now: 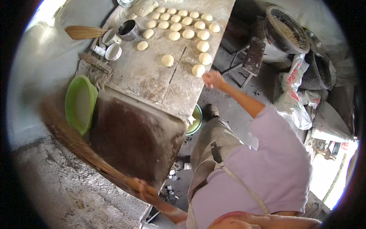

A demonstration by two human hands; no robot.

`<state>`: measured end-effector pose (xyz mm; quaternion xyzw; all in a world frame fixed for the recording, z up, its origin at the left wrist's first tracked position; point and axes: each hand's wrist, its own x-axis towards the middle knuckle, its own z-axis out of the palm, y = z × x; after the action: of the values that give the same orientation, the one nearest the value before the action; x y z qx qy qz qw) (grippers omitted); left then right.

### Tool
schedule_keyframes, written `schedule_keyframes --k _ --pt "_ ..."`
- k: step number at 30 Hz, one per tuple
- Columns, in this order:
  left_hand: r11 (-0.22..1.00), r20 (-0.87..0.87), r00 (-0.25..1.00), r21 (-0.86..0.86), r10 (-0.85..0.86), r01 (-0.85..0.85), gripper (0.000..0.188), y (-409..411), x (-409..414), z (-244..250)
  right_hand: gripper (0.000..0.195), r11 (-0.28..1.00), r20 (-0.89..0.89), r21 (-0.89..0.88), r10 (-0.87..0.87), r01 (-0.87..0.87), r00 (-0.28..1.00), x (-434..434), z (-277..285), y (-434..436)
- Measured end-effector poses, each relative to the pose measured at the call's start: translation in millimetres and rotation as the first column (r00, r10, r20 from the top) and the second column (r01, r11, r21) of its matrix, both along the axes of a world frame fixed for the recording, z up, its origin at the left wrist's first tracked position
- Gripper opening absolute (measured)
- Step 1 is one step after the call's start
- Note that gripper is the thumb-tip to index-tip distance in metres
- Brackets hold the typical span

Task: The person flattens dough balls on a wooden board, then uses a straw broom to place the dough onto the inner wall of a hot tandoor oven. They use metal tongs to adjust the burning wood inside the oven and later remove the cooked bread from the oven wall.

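Observation:
My left hand [145, 190] grips the handle end of a long straw hand broom [94, 159]. The broom's blurred bristles reach across the rim of a dark flat cooking surface [128, 143] toward a green plastic basin [80, 106] of cloudy liquid. At the edge of a floury worktable [140, 74] is my right hand [213, 79], its fingers curled and slightly blurred. The nearest dough ball [198, 70] lies just beside those fingers; whether the hand holds anything is unclear. Several more dough balls [175, 27] sit in rows farther up the table, near a larger dough lump [146, 8].
A metal cup [128, 30], a white bowl [113, 51], a second straw broom [85, 32] and a worn brush [95, 63] line the table's left side. Beyond the right edge stand a wooden bench [254, 54] and a large pot [287, 30]. A basin [196, 120] sits below the table corner.

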<state>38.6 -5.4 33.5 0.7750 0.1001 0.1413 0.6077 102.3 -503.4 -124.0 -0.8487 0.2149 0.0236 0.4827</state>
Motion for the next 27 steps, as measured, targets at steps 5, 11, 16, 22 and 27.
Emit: schedule_keyframes --k 5,11,16,22,27 --pt "0.975 0.058 0.993 0.193 0.104 -0.113 0.053 -40 195 -38 0.023 0.895 0.392 -0.413 0.009 0.168 0.920 149 -36 -73" --pt "0.936 0.137 0.988 0.333 0.068 -0.110 0.062 -35 282 -119 0.035 0.941 0.395 -0.324 0.226 -0.095 0.890 218 -75 -56" --pt "0.944 0.113 0.993 0.330 -0.045 0.005 0.062 -52 266 -107 0.052 0.900 0.245 -0.409 0.266 -0.150 0.932 213 -72 -1" --pt "0.938 0.217 0.972 0.346 -0.087 0.007 0.068 -67 269 -110 0.049 0.997 0.178 -0.076 0.018 -0.004 0.984 189 1 62" --pt "0.942 0.382 0.868 0.232 -0.316 0.241 0.080 -70 265 -114 0.048 0.517 0.197 0.854 -0.202 -0.066 0.960 175 76 122"
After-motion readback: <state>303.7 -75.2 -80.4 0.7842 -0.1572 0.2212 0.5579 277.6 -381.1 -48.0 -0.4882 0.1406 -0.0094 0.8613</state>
